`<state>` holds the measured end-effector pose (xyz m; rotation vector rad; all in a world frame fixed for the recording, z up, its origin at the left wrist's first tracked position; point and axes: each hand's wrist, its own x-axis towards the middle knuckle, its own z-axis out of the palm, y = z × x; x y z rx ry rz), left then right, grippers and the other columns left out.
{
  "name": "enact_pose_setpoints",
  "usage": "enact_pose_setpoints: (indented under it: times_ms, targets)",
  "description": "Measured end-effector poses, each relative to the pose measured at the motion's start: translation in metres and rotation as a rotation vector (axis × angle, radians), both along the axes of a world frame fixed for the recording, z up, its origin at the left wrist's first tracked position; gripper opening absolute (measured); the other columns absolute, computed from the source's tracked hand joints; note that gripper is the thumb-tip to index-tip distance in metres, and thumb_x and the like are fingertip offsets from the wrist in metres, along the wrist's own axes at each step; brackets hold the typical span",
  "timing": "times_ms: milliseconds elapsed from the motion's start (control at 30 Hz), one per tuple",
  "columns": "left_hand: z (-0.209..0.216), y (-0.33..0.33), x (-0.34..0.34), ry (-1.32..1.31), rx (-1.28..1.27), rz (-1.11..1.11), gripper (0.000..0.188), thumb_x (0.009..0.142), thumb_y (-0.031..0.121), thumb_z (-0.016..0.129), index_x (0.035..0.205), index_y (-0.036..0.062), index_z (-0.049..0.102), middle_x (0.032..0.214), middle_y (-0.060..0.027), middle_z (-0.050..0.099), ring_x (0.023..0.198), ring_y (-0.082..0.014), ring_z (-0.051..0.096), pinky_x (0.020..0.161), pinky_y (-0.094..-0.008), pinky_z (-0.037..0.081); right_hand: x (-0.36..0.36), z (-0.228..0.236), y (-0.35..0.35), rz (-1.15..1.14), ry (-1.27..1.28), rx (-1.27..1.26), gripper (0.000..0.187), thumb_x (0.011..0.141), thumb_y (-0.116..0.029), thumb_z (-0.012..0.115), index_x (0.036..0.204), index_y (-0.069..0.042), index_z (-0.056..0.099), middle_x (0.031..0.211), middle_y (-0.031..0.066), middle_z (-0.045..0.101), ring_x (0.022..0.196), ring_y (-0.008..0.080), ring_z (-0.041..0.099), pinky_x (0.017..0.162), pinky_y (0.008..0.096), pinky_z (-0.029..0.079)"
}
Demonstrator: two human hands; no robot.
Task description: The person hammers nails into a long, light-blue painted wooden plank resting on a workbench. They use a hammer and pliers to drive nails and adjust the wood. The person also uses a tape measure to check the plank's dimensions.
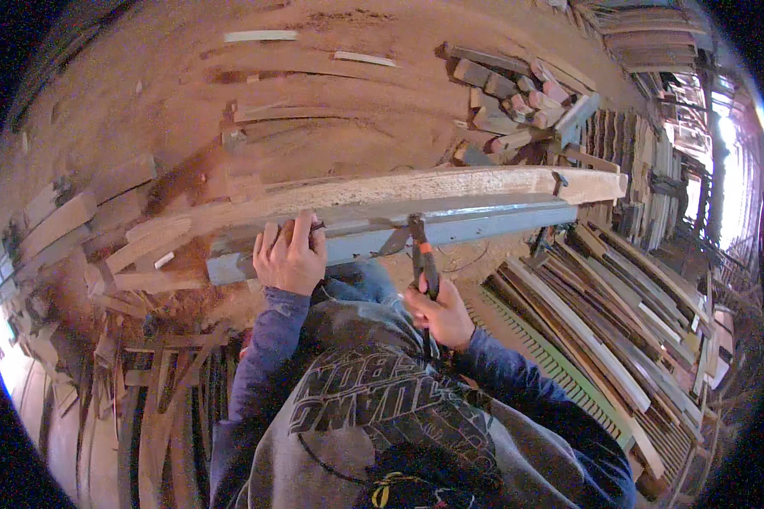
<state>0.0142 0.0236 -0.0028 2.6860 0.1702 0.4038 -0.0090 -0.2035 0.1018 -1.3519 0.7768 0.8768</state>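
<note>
A long blue-grey beam point(475, 226) lies crosswise in front of me, alongside a rough pale wooden beam point(433, 184) on its far side. My left hand point(290, 256) rests on the blue-grey beam towards its left end, fingers bent over the top. A small dark bit shows at those fingertips, too small to name. My right hand point(444, 312) is closed around the handle of a hammer point(428, 259), dark with an orange band. The hammer's head is at the beam's near upper edge, right of my left hand; whether it touches cannot be told.
Wood offcuts point(505, 97) are heaped beyond the beams at the far right. Long boards point(603, 322) lie stacked at the right beside a green slatted piece point(560, 369). More scrap timber point(68, 216) lies at the left. Dusty brown ground point(314, 85) stretches beyond, with thin strips on it.
</note>
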Motion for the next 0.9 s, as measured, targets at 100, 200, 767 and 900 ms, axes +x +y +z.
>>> enact_pose_setpoints:
  times_ms: [100, 200, 767, 900]
  targets:
    - [-0.006, 0.0, 0.001, 0.012, -0.043, -0.022, 0.019, 0.077, 0.018, 0.068, 0.096, 0.0173, 0.068, 0.075, -0.0008, 0.067, 0.075, -0.0235, 0.059, 0.064, -0.0388, 0.048, -0.016, -0.013, -0.009, 0.142, -0.108, -0.081, 0.026, 0.093, 0.0, 0.056, 0.089, -0.014, 0.034, 0.077, -0.0006, 0.046, 0.057, 0.0047, 0.036, 0.046, 0.021, 0.027]
    - [-0.003, 0.0, 0.002, 0.052, -0.026, 0.006, 0.019, 0.077, 0.02, 0.068, 0.096, 0.0173, 0.068, 0.083, -0.0024, 0.068, 0.079, -0.0249, 0.062, 0.068, -0.0405, 0.049, -0.029, -0.017, -0.021, 0.379, -0.306, -0.237, 0.028, 0.092, -0.003, 0.059, 0.086, -0.012, 0.033, 0.079, 0.0022, 0.05, 0.059, 0.0076, 0.042, 0.049, 0.0247, 0.036]
    - [0.094, 0.003, -0.038, 0.525, -1.514, -0.231, 0.014, 0.09, 0.014, 0.069, 0.092, -0.0001, 0.07, 0.085, 0.0018, 0.065, 0.079, -0.0062, 0.054, 0.072, -0.024, 0.045, -0.075, -0.01, -0.007, 0.831, -0.93, -0.607, 0.024, 0.089, -0.012, 0.06, 0.109, 0.001, 0.058, 0.102, 0.0223, 0.059, 0.089, 0.0424, 0.06, 0.076, 0.0446, 0.05]
    - [0.089, 0.008, -0.049, 0.451, -1.51, -0.285, 0.014, 0.088, 0.013, 0.071, 0.094, 0.0004, 0.071, 0.086, -0.0002, 0.065, 0.083, -0.0075, 0.054, 0.078, -0.0244, 0.044, -0.08, -0.019, -0.011, 0.812, -0.923, -0.534, 0.018, 0.09, -0.01, 0.059, 0.104, 0.002, 0.059, 0.101, 0.0197, 0.06, 0.086, 0.0388, 0.062, 0.075, 0.042, 0.05]
